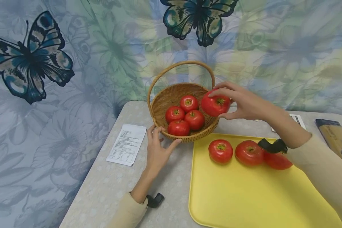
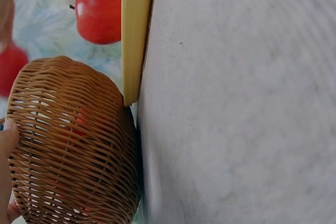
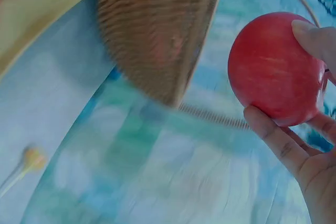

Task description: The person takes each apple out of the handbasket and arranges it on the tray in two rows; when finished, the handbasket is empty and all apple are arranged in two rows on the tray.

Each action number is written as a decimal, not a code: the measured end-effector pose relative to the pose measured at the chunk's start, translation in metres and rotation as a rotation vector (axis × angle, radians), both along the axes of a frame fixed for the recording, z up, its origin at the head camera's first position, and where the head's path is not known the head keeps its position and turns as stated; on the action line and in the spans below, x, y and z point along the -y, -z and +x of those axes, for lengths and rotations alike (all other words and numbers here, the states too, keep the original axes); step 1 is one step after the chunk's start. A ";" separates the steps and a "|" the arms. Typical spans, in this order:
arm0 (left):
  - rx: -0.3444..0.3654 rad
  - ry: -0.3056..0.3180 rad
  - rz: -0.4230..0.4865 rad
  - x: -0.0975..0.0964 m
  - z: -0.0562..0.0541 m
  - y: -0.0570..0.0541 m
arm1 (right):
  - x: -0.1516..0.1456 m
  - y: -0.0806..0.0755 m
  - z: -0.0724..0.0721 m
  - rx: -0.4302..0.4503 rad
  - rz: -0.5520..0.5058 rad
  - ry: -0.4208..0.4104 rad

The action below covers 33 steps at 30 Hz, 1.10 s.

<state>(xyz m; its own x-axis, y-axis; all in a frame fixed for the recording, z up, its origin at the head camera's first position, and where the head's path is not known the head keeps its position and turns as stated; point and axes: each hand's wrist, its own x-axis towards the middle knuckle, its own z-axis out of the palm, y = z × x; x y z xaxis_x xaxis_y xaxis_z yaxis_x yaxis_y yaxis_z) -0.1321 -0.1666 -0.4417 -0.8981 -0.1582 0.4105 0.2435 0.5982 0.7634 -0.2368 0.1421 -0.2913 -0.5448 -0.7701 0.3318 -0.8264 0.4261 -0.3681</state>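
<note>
My right hand (image 1: 246,101) grips a red tomato (image 1: 213,106) with fingers and thumb spread around its sides. That tomato is raised at the right rim of a wicker basket (image 1: 168,96), overlapping it in the head view. Several other tomatoes (image 1: 189,102) lie inside the basket, stem ends showing. At the front left of the basket, my left hand (image 1: 158,153) holds the rim, fingertips curled at the edge and thumb along the front. The left wrist view shows the woven side (image 2: 73,145) close up, with red showing through the gaps.
A yellow tray (image 1: 245,196) lies at the right, its far left corner beside the basket; three tomatoes (image 1: 220,151) rest along its far side. A printed white packet (image 1: 126,145) lies left of the basket. At the far right is a brown-and-black package (image 1: 336,136). The basket's tall handle (image 1: 185,62) arches upward.
</note>
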 end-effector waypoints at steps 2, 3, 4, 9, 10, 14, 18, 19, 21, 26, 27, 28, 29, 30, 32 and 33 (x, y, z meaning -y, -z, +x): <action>0.001 0.004 -0.002 0.000 0.000 0.000 | -0.024 0.005 0.010 0.011 -0.003 0.054; 0.001 0.006 -0.006 0.000 -0.001 -0.001 | -0.036 0.007 0.015 0.013 -0.006 0.077; -0.001 0.007 -0.007 0.000 0.000 0.000 | -0.048 0.010 0.021 0.016 -0.005 0.105; -0.007 0.000 -0.014 0.002 0.001 0.002 | -0.108 0.028 0.046 0.005 -0.015 0.253; -0.007 -0.003 -0.013 0.002 0.001 0.002 | -0.119 0.033 0.051 0.004 -0.010 0.295; -0.003 0.000 -0.008 0.002 0.001 0.003 | -0.161 0.052 0.070 0.026 0.022 0.446; -0.010 0.010 -0.006 -0.001 -0.001 0.002 | -0.197 0.073 0.088 0.051 0.043 0.528; -0.012 0.011 -0.009 -0.001 -0.002 0.001 | -0.205 0.079 0.092 0.060 0.032 0.542; -0.014 0.011 -0.012 -0.001 -0.003 0.000 | -0.220 0.090 0.099 0.097 0.021 0.577; -0.004 0.005 -0.011 -0.001 -0.003 0.000 | -0.244 0.114 0.116 0.184 0.021 0.648; -0.004 0.004 -0.009 -0.001 -0.003 0.001 | -0.246 0.118 0.118 0.196 0.027 0.645; -0.005 0.003 -0.007 -0.001 -0.003 0.001 | -0.247 0.122 0.121 0.206 0.043 0.641; -0.006 0.002 -0.005 -0.002 -0.003 0.001 | -0.247 0.126 0.123 0.220 0.057 0.632; -0.006 0.002 -0.002 -0.002 -0.003 0.001 | -0.247 0.130 0.125 0.234 0.071 0.621; -0.007 0.008 0.004 -0.002 -0.003 0.002 | -0.246 0.136 0.129 0.262 0.093 0.614; -0.006 0.011 0.006 -0.002 -0.002 0.002 | -0.245 0.138 0.131 0.276 0.100 0.614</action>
<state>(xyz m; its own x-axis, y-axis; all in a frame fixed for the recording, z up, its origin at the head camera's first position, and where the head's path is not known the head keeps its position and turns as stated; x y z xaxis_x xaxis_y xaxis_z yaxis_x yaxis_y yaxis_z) -0.1344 -0.1648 -0.4437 -0.8972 -0.1506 0.4152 0.2552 0.5906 0.7656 -0.1058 0.3871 -0.4291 -0.9474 -0.3142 0.0609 -0.3055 0.8309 -0.4651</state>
